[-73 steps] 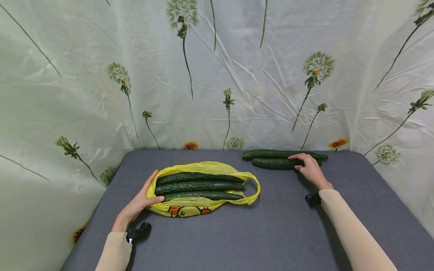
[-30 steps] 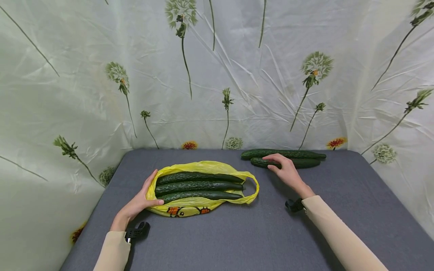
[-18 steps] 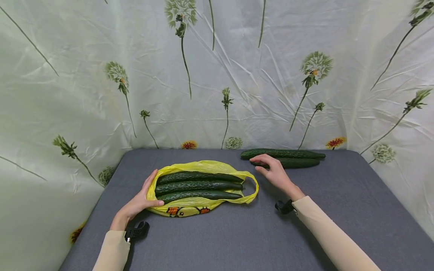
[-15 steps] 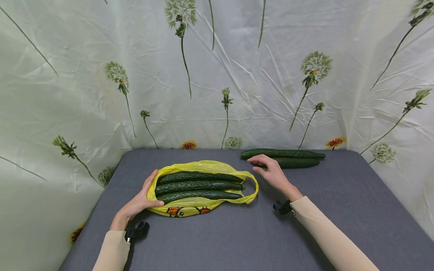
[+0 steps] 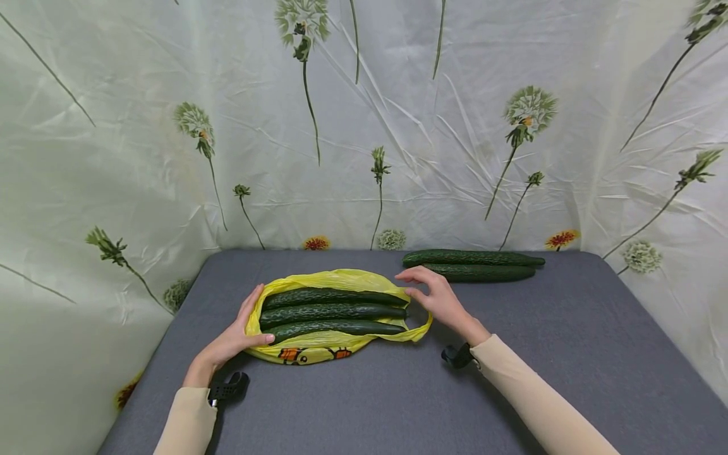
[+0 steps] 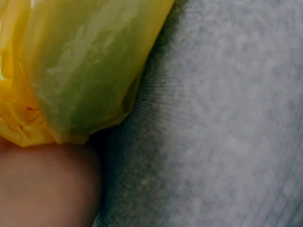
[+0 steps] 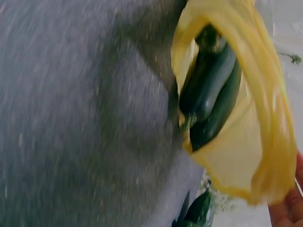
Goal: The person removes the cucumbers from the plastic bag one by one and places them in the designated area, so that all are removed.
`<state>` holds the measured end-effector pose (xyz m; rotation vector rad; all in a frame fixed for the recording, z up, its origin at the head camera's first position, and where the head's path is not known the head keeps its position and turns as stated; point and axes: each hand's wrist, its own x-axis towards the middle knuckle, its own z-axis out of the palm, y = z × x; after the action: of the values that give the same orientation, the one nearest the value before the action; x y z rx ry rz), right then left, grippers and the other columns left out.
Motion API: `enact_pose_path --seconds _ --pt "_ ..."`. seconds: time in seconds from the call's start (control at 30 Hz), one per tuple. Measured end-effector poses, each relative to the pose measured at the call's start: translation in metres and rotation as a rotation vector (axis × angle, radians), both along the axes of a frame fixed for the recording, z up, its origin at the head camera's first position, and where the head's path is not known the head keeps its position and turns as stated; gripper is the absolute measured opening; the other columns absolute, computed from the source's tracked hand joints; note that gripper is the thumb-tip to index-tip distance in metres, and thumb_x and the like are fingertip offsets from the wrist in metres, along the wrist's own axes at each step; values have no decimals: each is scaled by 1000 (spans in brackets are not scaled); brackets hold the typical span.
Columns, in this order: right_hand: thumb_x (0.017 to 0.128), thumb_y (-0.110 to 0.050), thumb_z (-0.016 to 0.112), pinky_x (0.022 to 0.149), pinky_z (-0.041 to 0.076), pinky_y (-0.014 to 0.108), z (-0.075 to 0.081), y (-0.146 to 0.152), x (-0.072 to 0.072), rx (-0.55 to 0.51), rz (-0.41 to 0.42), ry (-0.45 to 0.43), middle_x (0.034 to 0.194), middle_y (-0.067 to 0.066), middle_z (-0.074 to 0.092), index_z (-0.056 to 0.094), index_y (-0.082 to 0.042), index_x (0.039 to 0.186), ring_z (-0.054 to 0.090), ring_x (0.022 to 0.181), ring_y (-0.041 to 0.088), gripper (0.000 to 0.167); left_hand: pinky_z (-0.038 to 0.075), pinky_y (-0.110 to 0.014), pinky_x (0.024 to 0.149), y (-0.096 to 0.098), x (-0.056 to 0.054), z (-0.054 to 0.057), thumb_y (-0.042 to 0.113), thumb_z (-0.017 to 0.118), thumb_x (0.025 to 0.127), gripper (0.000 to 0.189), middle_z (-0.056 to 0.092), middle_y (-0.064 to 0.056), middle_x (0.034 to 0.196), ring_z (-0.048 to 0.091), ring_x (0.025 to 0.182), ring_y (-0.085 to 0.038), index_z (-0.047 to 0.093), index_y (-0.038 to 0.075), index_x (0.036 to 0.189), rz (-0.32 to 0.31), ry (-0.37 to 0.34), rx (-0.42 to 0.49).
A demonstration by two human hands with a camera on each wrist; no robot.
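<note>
A yellow plastic bag [image 5: 364,280] with a printed cartoon face lies on its side, its mouth facing up and right. Inside are three dark green cucumbers [image 5: 335,312]. My left hand [image 5: 227,344] holds the bag's left end, thumb over the near rim and fingers around the far side. In the left wrist view, the bag [image 6: 90,66] stretches over a cucumber's end. My right hand [image 5: 442,306] is at the bag's right end beside the loop handle, thumb and fingers apart. In the right wrist view, its fingers [image 7: 284,215] show partly behind the handle [image 7: 272,142]; contact is unclear.
Two more cucumbers [image 5: 483,258] lie side by side at the table's back edge, right of the bag. The grey cloth-covered table [image 5: 364,404] meets a white curtain [image 5: 364,126] with printed dandelions behind it.
My right hand has moved left from the two loose cucumbers to the bag's handle end, with nothing in it. My left hand has stayed on the bag.
</note>
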<state>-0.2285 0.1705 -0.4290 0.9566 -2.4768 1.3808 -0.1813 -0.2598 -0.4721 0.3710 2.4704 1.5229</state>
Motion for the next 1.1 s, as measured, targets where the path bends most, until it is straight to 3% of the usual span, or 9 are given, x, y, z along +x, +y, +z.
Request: enact_pose_path --seconds 0.37,1.1 --pt "89 1 65 87 49 43 -4 -30 8 14 30 -6 115 9 63 65 -3 118 59 103 26 30 8 -77 94 1 -1 0 18 75 81 108 -13 -13 157 -11 139 -45 -3 28 155 -6 22 -14" --pt "91 -1 62 89 46 41 -5 -90 23 55 196 -95 119 6 60 62 -5 123 56 106 26 32 10 -77 94 0 0 -2 17 75 81 108 -13 -10 158 -10 140 -45 -3 26 155 -4 18 -3"
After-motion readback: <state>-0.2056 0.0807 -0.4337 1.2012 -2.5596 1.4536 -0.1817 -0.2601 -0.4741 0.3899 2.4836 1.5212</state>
